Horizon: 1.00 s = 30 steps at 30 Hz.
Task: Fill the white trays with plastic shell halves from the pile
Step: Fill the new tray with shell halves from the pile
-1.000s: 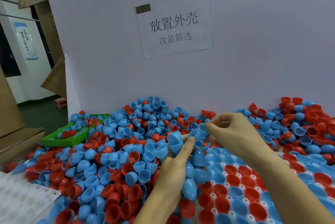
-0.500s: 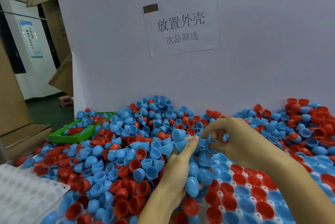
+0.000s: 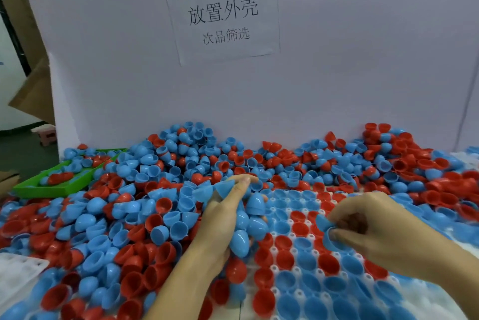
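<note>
My right hand [image 3: 363,226] has moved from my left hand [image 3: 228,218] down to the tray [image 3: 298,266], pinching one blue shell [image 3: 327,231]; seating comes next. Left grips a blue stack [image 3: 248,224] beside the pile [image 3: 129,216].

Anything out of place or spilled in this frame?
Yes: loose shell halves from the pile have spilled into the green bin at left and over a corner of the spare white tray. Nothing looks damaged.

shell halves [image 3: 166,205]: blue, red | tray [image 3: 290,244]: white | bin [image 3: 55,189]: green | sign [image 3: 223,16]: white, black characters
</note>
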{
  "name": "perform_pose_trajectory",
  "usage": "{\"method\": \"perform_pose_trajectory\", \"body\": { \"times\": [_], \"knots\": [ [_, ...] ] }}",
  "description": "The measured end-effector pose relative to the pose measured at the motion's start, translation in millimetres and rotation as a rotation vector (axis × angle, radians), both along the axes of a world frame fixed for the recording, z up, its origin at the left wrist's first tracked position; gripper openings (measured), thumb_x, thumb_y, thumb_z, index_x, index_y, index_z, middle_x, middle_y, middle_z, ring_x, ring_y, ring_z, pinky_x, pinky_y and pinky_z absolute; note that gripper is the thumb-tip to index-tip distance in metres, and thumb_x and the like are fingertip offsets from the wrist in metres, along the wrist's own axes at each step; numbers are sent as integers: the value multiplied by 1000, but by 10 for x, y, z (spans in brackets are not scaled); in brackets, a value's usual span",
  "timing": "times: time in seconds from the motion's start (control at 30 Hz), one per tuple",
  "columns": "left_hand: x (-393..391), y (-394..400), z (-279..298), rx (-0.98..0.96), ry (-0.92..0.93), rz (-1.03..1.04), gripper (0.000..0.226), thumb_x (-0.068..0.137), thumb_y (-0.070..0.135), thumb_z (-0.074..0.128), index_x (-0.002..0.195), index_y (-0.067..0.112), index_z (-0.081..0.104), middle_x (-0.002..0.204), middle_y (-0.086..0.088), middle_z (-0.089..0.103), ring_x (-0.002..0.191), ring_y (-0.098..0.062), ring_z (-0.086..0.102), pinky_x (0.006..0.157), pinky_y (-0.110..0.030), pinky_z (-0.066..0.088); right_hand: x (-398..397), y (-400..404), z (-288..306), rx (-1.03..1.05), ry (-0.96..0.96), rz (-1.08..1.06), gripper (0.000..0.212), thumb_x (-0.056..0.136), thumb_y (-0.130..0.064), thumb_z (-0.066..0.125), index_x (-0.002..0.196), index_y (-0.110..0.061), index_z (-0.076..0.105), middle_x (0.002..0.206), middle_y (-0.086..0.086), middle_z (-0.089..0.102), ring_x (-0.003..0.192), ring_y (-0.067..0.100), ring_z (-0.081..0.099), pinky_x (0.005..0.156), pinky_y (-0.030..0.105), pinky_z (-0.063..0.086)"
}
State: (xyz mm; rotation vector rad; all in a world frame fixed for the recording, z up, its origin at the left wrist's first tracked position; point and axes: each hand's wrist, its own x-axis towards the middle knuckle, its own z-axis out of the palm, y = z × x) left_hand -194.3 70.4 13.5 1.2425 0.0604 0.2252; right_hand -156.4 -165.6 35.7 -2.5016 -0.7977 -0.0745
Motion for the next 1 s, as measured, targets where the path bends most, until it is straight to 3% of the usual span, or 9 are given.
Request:
{"method": "perform_pose_trajectory", "body": {
  "times": [0.17,0.3,0.37,0.47,0.6,0.7,0.8,1.0],
  "knots": [
    [31,-19,-33,10,12,71,30,91,39,62,105,14,71,95,-15,73,59,-18,67,39,-25,47,-65,-254,71,-175,96,-51,13,83,-43,74,79,-31,75,79,-7,71,72,14,63,67,30,55],
    [51,0,-63,15,48,109,44,87,44,66,118,12,66,104,-15,70,61,-20,66,40,-26,46,-80,-405,114,-233,123,-114,13,81,-45,77,78,-33,71,74,-10,69,65,5,61,57,19,51],
    [53,-6,-64,9,55,118,47,79,47,69,115,15,67,106,-14,70,59,-20,65,39,-26,46,-58,-502,146,-247,111,-162,13,79,-46,77,76,-38,67,73,-11,69,68,3,62,59,22,54],
    [58,-5,-65,14,45,101,21,90,43,65,97,25,72,102,-10,70,54,-17,63,39,-25,45,-34,-626,224,-248,110,-193,14,77,-48,77,75,-39,66,75,-10,69,71,9,64,64,29,57],
    [52,2,-55,48,34,93,20,94,42,60,87,27,71,86,-4,71,51,-17,61,39,-25,43,-51,-701,299,-303,109,-206,15,76,-51,77,75,-40,67,78,-9,70,70,9,65,68,29,59],
    [35,-12,-33,49,30,92,20,90,44,63,88,26,70,87,-5,71,53,-18,61,39,-25,43,-126,-757,218,-327,128,-209,16,78,-48,77,73,-40,64,69,-6,64,57,1,54,55,20,48],
    [17,-24,-14,36,35,80,31,72,51,67,91,26,71,94,-9,71,56,-19,62,38,-26,43,-233,-830,82,-343,158,-232,14,78,-45,77,75,-40,65,66,-6,59,56,-4,50,51,16,42],
    [-2,-39,-21,2,49,33,28,74,51,65,89,28,71,88,-3,70,58,-19,61,37,-26,42,-299,-765,33,-450,217,-238,18,80,-39,78,73,-39,62,74,-9,61,58,7,51,49,15,42]
  ]
}}
